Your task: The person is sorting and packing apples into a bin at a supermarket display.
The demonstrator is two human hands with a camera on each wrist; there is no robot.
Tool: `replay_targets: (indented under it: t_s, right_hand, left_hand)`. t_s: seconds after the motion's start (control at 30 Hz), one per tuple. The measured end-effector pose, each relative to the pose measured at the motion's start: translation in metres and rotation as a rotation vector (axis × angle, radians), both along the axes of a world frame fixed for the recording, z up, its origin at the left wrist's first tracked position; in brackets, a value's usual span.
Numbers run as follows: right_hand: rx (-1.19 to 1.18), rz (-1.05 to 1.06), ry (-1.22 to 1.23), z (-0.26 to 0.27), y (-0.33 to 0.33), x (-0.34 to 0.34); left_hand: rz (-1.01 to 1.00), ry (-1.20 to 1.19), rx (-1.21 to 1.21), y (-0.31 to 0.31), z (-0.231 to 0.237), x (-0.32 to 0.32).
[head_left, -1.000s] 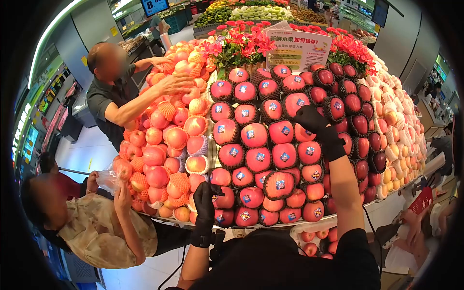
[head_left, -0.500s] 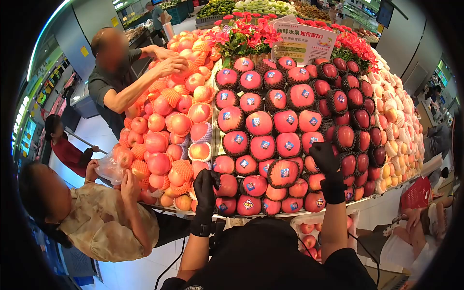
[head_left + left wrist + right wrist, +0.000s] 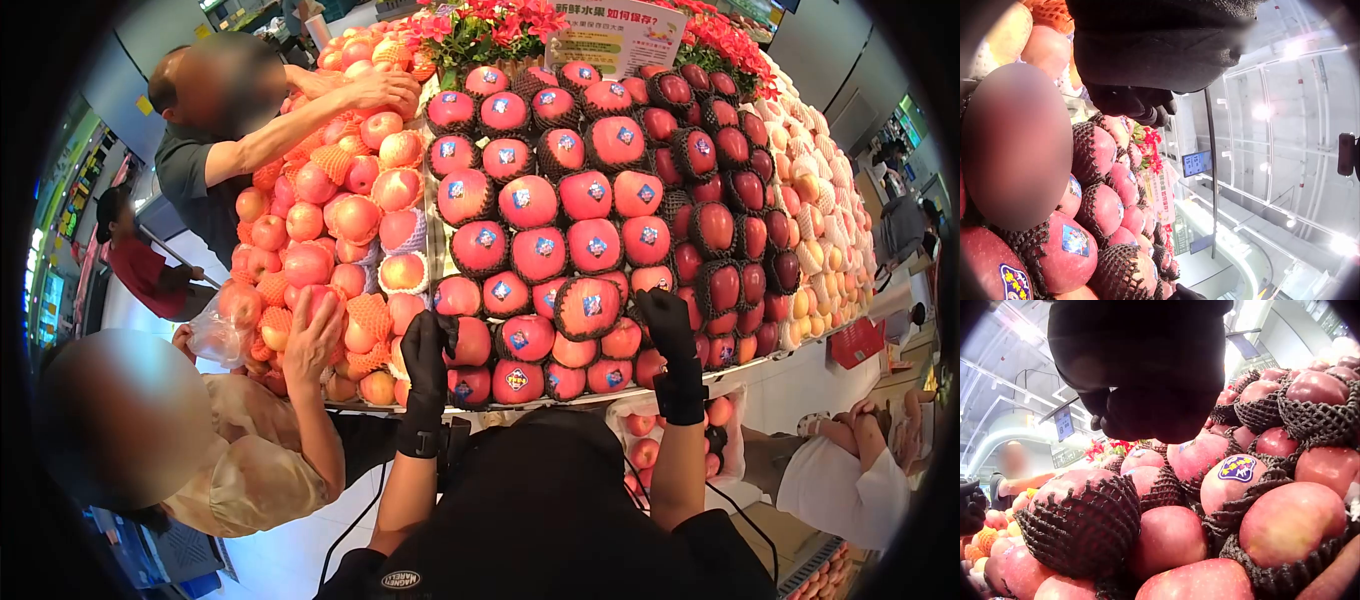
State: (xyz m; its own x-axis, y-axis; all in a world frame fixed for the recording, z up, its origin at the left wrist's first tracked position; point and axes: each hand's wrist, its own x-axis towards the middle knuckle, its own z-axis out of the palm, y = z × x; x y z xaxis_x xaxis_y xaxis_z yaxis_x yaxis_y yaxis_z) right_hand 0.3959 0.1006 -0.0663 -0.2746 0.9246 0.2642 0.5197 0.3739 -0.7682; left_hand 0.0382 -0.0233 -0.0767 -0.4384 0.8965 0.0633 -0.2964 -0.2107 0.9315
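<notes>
Both hands wear black gloves. My left hand (image 3: 425, 355) hovers at the near left corner of the red apple pile, fingers curled and nothing visible in them. Right beside it sits a red apple (image 3: 468, 342) in black foam netting. My right hand (image 3: 670, 325), curled like a fist and holding nothing visible, is over the near right part of the pile. Between the hands, one netted apple (image 3: 588, 308) with a blue sticker stands proud of the rows. In the right wrist view, netted apples (image 3: 1079, 519) lie below the glove. A blurred oval hides part of the left wrist view.
Pink apples (image 3: 357, 218), some in orange netting, fill the left side. A person in a beige shirt (image 3: 250, 440) and another in a dark shirt (image 3: 190, 165) stand there. Red flowers (image 3: 490, 28) and a printed sign (image 3: 615, 35) top the display. Below its edge, a box holds apples (image 3: 645, 453).
My right hand has come back from the upper rows to the near right part of the pile. My left hand stays near the left corner. The beige-shirted person now touches the pink apples.
</notes>
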Motion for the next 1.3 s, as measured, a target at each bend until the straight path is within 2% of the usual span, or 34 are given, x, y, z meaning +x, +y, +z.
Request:
replay_targets:
  t_s: [0.17,0.27,0.4,0.43,0.73,0.83,0.97,1.07,1.1,1.3]
  right_hand:
    - [-0.327,-0.132,0.120,0.012,-0.016,-0.008]
    - [-0.363,-0.195,0.088,0.028,-0.025,-0.015]
    - [-0.210,-0.160,0.081,0.016,-0.028,-0.011]
    - [-0.343,-0.162,0.153,0.018,-0.029,-0.010]
    - [-0.409,-0.045,0.357,-0.007,-0.041,-0.006]
    - [-0.430,-0.127,0.271,-0.002,-0.051,-0.016]
    - [-0.349,-0.105,0.271,-0.016,-0.066,-0.016]
    - [-0.070,-0.067,-0.117,-0.021,-0.081,-0.008]
    - [-0.203,-0.115,0.028,-0.013,-0.089,-0.012]
    - [-0.227,-0.117,0.064,-0.023,-0.111,0.010]
  left_hand:
    - [0.004,-0.009,0.010,0.002,-0.007,0.000]
    - [-0.011,-0.035,0.010,-0.001,-0.007,-0.002]
    - [-0.014,-0.097,0.017,-0.003,-0.008,-0.001]
    - [-0.013,-0.091,0.011,-0.004,-0.010,-0.001]
    - [-0.054,-0.132,0.014,-0.013,-0.015,-0.007]
    - [-0.094,-0.151,0.010,-0.021,-0.022,-0.013]
    - [-0.080,-0.167,-0.051,-0.030,-0.029,-0.011]
    - [-0.090,-0.188,-0.075,-0.038,-0.035,-0.009]
    - [-0.092,-0.184,-0.089,-0.041,-0.039,-0.010]
    - [-0.090,-0.118,-0.102,-0.052,-0.041,-0.011]
